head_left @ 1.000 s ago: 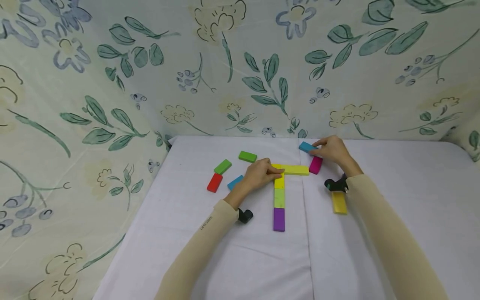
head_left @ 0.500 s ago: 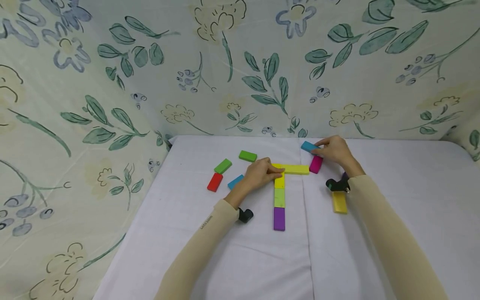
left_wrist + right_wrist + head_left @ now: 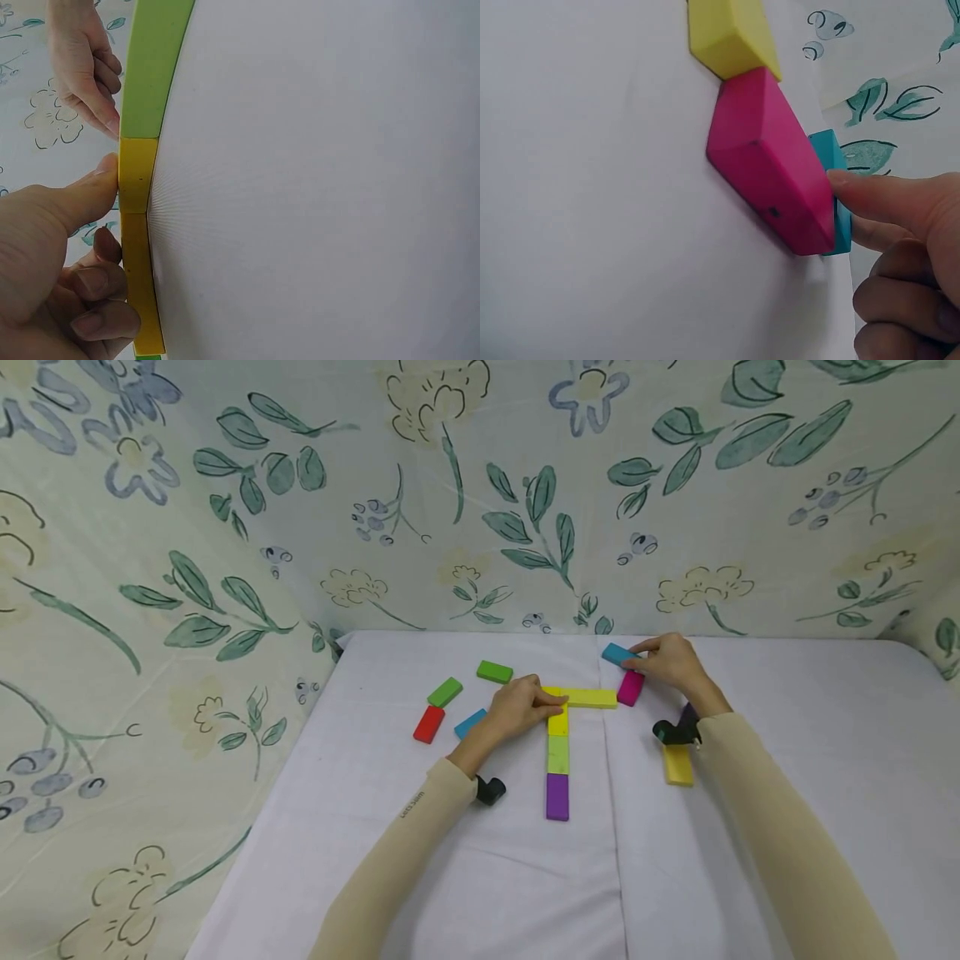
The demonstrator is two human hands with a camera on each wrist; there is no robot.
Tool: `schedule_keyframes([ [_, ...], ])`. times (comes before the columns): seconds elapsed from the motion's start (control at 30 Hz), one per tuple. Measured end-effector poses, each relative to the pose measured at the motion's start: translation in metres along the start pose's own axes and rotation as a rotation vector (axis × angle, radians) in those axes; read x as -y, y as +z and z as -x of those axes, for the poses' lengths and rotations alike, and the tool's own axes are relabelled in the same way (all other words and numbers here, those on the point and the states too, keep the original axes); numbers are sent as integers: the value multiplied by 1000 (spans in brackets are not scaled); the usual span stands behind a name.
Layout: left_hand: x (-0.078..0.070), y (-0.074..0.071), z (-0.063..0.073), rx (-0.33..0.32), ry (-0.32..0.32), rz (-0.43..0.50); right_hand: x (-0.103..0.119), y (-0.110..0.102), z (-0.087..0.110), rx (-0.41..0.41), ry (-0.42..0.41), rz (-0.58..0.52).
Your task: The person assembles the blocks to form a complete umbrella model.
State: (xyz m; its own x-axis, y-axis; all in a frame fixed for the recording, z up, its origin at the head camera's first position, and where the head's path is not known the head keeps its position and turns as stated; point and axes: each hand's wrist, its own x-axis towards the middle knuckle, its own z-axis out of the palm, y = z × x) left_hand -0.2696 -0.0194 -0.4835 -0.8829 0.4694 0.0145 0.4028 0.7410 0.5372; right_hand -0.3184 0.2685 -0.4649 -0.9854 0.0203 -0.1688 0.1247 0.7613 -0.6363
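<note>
In the head view, wooden-looking blocks form a line on the white cloth: a purple block (image 3: 557,797), a light green block (image 3: 558,754) and a yellow block (image 3: 557,723) run away from me. From their far end a yellow row (image 3: 592,697) extends right to a slanted magenta block (image 3: 631,688). My left hand (image 3: 519,708) pinches the yellow block at the corner, hiding part of it; its thumb (image 3: 101,187) presses the side in the left wrist view. With thumb and index finger, my right hand (image 3: 670,662) grips a blue block (image 3: 617,652) beside the magenta block's far end.
Left of the line lie two green blocks (image 3: 446,692), a red block (image 3: 429,725) and another blue block (image 3: 470,723), partly behind my left wrist. A yellow block (image 3: 678,766) and a partly hidden purple block (image 3: 687,714) lie near my right wrist. Floral cloth (image 3: 450,552) rises behind.
My right hand has shifted the blue block slightly to the right over the magenta block's end, then stayed there. The left hand has kept its place on the yellow block.
</note>
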Motion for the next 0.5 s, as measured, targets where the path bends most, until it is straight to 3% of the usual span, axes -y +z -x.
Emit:
schedule_keyframes([
  [0.5,0,0,0,-2,4,0,1,5,-1,-19,-25,36],
])
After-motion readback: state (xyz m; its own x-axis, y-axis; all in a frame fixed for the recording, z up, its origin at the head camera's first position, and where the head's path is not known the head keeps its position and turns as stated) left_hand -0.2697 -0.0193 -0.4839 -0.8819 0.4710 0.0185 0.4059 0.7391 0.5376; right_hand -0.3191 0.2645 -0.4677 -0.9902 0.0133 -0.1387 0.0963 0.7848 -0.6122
